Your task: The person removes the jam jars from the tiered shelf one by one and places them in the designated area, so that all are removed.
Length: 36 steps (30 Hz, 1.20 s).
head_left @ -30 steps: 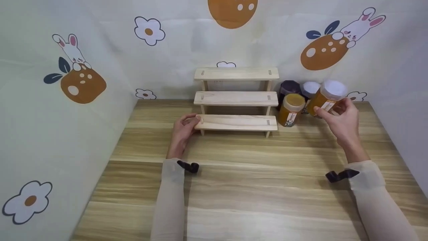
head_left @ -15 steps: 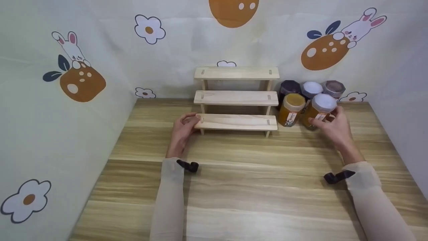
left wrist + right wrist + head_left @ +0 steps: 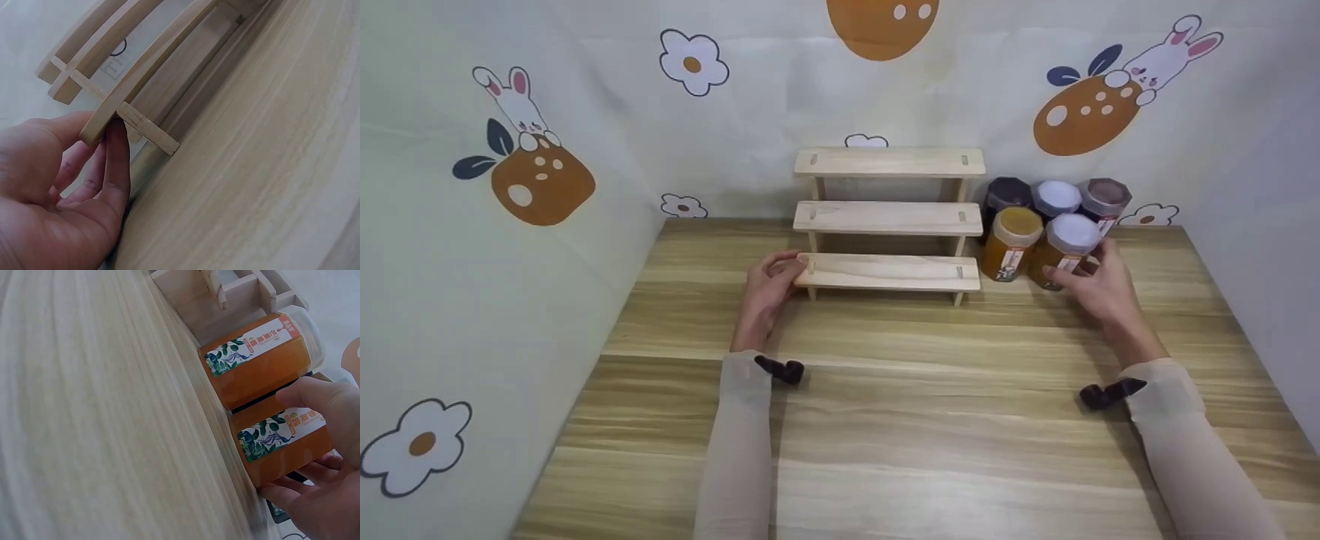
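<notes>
My right hand (image 3: 1099, 289) grips an amber jar with a white lid (image 3: 1072, 234), thumb on the near side and fingers round the far side. It stands upright on the table, right beside another amber jar with a yellowish lid (image 3: 1012, 244). In the right wrist view the gripped jar (image 3: 275, 439) shows a leafy label. At the left end of a three-step wooden display shelf (image 3: 889, 271), my left hand (image 3: 769, 292) pinches the lowest board. The left wrist view shows the fingers under that board (image 3: 152, 62).
Behind the amber jars stand a dark-lidded jar (image 3: 1009, 193), a white-lidded jar (image 3: 1057, 196) and a brown-lidded jar (image 3: 1106, 196). The shelf's right end is close to the jars. A patterned cloth wall (image 3: 757, 135) borders the wood-grain table (image 3: 930, 420).
My right hand has brought the white-lidded amber jar down and left from above the back row to beside the yellowish-lidded one. The brown-lidded jar has come into sight. My left hand stays put.
</notes>
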Motion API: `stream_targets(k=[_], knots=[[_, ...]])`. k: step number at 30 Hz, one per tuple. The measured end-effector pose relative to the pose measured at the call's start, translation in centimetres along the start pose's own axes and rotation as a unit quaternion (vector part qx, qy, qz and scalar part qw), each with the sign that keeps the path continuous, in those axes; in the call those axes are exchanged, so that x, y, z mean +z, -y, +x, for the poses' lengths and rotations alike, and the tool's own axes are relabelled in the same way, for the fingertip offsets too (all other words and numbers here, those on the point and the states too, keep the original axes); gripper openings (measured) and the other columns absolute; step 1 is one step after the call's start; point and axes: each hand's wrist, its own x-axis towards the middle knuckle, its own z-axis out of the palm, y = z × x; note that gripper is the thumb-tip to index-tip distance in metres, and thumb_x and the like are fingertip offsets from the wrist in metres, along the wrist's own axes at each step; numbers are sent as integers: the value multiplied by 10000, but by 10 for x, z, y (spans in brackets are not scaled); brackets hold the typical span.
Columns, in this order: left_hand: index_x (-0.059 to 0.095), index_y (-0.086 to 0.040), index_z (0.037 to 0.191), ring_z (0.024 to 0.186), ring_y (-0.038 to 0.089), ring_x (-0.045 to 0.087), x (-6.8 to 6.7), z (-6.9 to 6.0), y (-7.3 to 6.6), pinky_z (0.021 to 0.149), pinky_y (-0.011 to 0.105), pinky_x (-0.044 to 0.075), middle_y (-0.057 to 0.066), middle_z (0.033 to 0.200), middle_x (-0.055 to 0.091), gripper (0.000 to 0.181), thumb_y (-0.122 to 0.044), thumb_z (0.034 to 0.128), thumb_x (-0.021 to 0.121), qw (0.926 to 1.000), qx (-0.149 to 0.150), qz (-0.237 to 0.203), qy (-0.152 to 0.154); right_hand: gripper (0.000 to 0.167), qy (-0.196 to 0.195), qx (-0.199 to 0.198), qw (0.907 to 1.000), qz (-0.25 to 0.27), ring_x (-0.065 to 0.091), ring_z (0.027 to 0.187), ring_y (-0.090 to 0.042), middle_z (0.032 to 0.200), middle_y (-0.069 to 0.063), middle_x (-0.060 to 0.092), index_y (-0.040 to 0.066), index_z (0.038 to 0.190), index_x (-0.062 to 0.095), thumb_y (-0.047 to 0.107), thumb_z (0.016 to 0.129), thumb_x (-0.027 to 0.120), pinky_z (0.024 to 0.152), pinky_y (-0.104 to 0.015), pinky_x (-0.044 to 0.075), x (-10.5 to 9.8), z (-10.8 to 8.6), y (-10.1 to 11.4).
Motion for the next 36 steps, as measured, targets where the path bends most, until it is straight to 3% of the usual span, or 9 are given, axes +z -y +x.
stream_targets(k=[18, 26, 32, 36], knots=[[748, -117, 1289, 982, 125, 679, 0, 0, -1, 811, 243, 558, 52, 1152, 751, 373, -308, 981, 837, 9997, 86, 193, -105, 993, 373, -223, 9991, 26, 306, 1619, -463, 1754, -278, 271, 37, 1719, 129, 89, 980, 790, 1326, -577, 286, 0, 9, -5], [752, -97, 1263, 927, 102, 689, 0, 3, 6, 802, 248, 559, 14, 1065, 765, 355, -293, 980, 839, 9990, 411, 168, -64, 976, 352, -411, 9981, 281, 314, 1608, -458, 1738, -288, 290, 3, 1707, 118, 15, 977, 766, 1327, -584, 281, 2, 9, -7], [719, -59, 1325, 1060, 152, 691, 1, 4, 3, 828, 232, 579, 77, 1219, 746, 427, -274, 977, 842, 9990, 414, 175, -8, 1034, 188, -223, 9994, 162, 274, 1634, -448, 1764, -268, 244, 45, 1716, 109, 163, 977, 822, 1343, -574, 247, -1, 6, -3], [640, -12, 1411, 1212, 216, 663, 4, 6, -2, 951, 267, 562, 148, 1362, 701, 502, -247, 1000, 808, 9955, 818, 450, -175, 1027, -167, -239, 9995, 74, 262, 1649, -391, 1773, -219, 251, 100, 1715, 155, 349, 981, 829, 1361, -519, 231, -5, 1, 9]])
